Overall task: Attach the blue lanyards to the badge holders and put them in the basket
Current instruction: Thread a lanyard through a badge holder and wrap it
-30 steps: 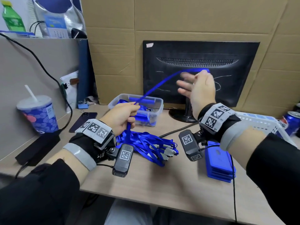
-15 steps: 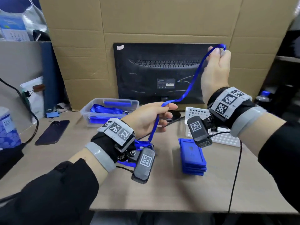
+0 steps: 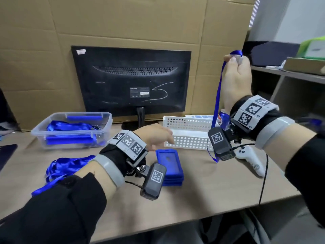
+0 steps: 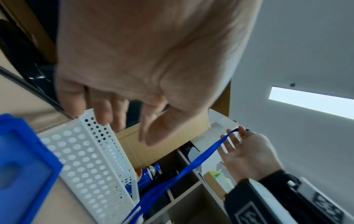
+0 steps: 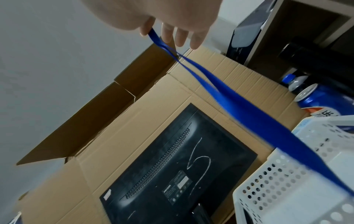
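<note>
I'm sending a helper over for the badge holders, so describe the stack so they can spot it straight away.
Start at the black monitor at the back of the desk. In front of it, just left of the white perforated basket and below the left hand, lies the stack of badge holders. They are flat, rigid blue rectangles with a window, unlike the loose blue lanyards farther left.

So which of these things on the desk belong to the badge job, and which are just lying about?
Job:
blue fabric lanyard, pinched by right hand
stack of blue plastic badge holders
white perforated plastic basket
heap of blue lanyards

Lying about:
black monitor
white game controller
blue drink can
</note>
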`<control>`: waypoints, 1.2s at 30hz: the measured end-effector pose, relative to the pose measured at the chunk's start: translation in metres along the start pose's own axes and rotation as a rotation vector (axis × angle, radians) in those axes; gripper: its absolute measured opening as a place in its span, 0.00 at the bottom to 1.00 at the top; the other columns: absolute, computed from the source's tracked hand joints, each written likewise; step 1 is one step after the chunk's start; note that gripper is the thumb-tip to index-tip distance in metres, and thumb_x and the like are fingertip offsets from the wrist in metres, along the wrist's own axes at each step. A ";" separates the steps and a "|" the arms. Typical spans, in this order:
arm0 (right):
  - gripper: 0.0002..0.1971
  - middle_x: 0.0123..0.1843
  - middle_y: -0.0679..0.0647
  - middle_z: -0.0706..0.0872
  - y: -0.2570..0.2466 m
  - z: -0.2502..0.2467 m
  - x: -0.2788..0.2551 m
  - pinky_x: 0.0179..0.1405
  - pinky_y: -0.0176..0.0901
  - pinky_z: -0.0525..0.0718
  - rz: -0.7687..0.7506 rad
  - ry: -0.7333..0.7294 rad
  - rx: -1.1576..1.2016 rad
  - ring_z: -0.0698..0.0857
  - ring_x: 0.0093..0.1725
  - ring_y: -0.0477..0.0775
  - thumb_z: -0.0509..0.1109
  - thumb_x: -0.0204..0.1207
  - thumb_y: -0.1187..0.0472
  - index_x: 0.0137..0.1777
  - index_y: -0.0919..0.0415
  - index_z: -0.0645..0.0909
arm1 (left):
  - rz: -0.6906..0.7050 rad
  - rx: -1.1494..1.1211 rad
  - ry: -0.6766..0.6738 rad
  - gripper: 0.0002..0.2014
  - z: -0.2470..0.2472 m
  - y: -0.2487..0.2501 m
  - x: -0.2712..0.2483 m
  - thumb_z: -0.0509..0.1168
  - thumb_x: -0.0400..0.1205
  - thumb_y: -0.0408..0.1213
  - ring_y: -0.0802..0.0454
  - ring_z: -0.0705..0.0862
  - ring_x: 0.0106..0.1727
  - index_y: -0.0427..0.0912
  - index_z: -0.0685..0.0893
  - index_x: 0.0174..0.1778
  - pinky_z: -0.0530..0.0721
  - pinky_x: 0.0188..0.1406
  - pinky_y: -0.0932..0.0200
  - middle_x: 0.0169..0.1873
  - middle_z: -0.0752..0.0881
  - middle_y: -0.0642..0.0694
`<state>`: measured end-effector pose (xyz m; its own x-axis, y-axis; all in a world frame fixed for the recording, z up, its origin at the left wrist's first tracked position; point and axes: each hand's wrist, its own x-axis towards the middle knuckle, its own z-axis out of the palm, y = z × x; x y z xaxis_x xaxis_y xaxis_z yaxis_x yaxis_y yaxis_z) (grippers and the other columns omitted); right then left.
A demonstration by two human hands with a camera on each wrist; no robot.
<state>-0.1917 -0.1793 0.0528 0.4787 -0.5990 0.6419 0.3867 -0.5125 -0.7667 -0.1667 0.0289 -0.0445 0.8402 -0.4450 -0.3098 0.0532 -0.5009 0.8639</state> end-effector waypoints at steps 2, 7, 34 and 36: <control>0.15 0.47 0.43 0.83 0.007 0.001 -0.001 0.56 0.41 0.81 0.056 -0.122 -0.073 0.81 0.47 0.42 0.55 0.92 0.53 0.52 0.50 0.83 | -0.112 0.054 0.044 0.16 -0.001 -0.019 0.009 0.81 0.77 0.40 0.53 0.78 0.47 0.44 0.89 0.59 0.76 0.46 0.60 0.52 0.84 0.47; 0.31 0.59 0.62 0.92 0.016 0.019 -0.017 0.66 0.55 0.78 0.302 -0.387 -0.234 0.88 0.60 0.64 0.46 0.92 0.38 0.43 0.58 0.81 | -0.302 0.071 0.044 0.33 0.001 -0.053 0.024 0.90 0.59 0.46 0.44 0.81 0.48 0.41 0.84 0.56 0.80 0.49 0.50 0.53 0.89 0.41; 0.14 0.30 0.52 0.84 0.051 0.067 -0.041 0.22 0.37 0.79 0.216 -0.617 -0.118 0.74 0.21 0.45 0.82 0.77 0.51 0.41 0.60 0.84 | -0.153 -0.225 0.083 0.10 -0.059 -0.032 0.014 0.65 0.85 0.25 0.46 0.92 0.45 0.37 0.86 0.60 0.91 0.36 0.56 0.54 0.93 0.37; 0.14 0.29 0.44 0.85 0.051 0.074 -0.044 0.18 0.35 0.73 0.228 -0.637 -0.097 0.71 0.19 0.41 0.81 0.79 0.51 0.48 0.63 0.88 | -0.055 -0.243 0.162 0.09 -0.065 -0.022 0.012 0.65 0.86 0.28 0.47 0.91 0.43 0.40 0.87 0.58 0.89 0.33 0.59 0.51 0.92 0.39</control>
<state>-0.1345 -0.1336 -0.0160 0.9216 -0.2350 0.3090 0.1633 -0.4873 -0.8578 -0.1229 0.0828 -0.0420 0.9065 -0.2881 -0.3086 0.2125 -0.3203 0.9232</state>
